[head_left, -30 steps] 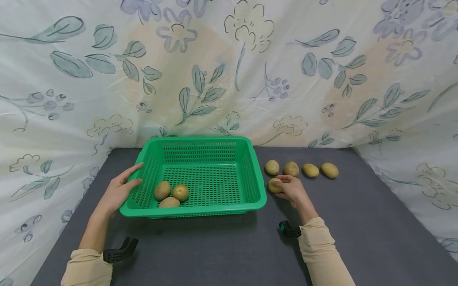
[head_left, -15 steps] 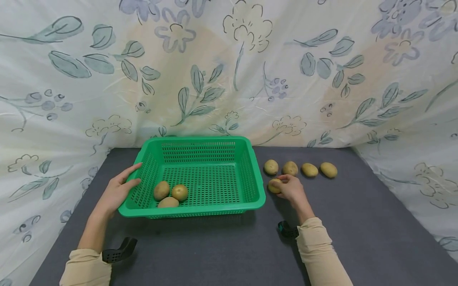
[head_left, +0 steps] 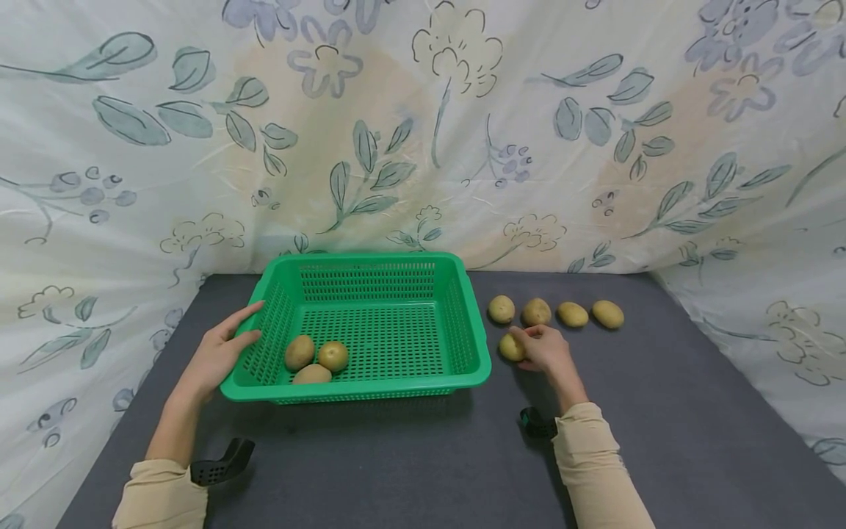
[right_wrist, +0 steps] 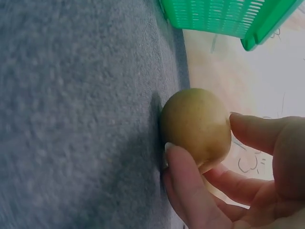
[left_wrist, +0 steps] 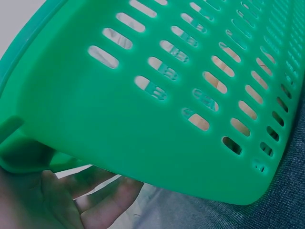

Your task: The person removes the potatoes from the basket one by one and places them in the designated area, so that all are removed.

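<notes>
At the left end of the green plastic basket (head_left: pixel 370 387), my left hand (head_left: pixel 221 353) holds the rim with thumb and fingers. In the left wrist view the fingers (left_wrist: pixel 107 202) show behind the slotted end wall. Just right of the basket, my right hand (head_left: pixel 545 349) pinches a yellowish potato (head_left: pixel 511 348) low over the table. From the right wrist view, thumb and fingertips sit around that round potato (right_wrist: pixel 198 126), close to the dark cloth. Several potatoes (head_left: pixel 332 356) lie together in the front left of the basket.
A row of several potatoes runs behind my right hand, from one by the basket (head_left: pixel 501 309) to one at the right (head_left: pixel 607 314). Dark grey cloth covers the table (head_left: pixel 396 463). A floral curtain (head_left: pixel 423 147) hangs along the back and sides.
My right hand has shifted slightly right and toward me, and the potato in its fingers has moved with it and turned a little. My left hand and the basket stay in place.
</notes>
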{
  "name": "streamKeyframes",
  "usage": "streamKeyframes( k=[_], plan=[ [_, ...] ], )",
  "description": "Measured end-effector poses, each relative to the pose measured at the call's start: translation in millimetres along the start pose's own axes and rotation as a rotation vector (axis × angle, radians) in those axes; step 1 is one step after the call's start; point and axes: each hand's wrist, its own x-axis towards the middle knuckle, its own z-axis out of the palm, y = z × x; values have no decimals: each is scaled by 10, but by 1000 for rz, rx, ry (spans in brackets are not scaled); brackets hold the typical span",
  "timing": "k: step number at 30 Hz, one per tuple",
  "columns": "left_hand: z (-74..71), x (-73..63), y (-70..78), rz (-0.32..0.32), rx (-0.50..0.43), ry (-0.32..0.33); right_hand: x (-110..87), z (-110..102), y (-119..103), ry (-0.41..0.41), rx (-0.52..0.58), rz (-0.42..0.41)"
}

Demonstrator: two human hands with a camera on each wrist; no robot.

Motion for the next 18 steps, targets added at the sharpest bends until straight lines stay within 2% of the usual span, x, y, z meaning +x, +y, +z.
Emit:
streamKeyframes(
  k=[11,18],
  plan=[
    [5,-1,-13,-13,7,5,0,-102,26,-64,9,36],
    [3,6,-3,-7,8,0,18,-210,62,-70,35,53]
  ],
)
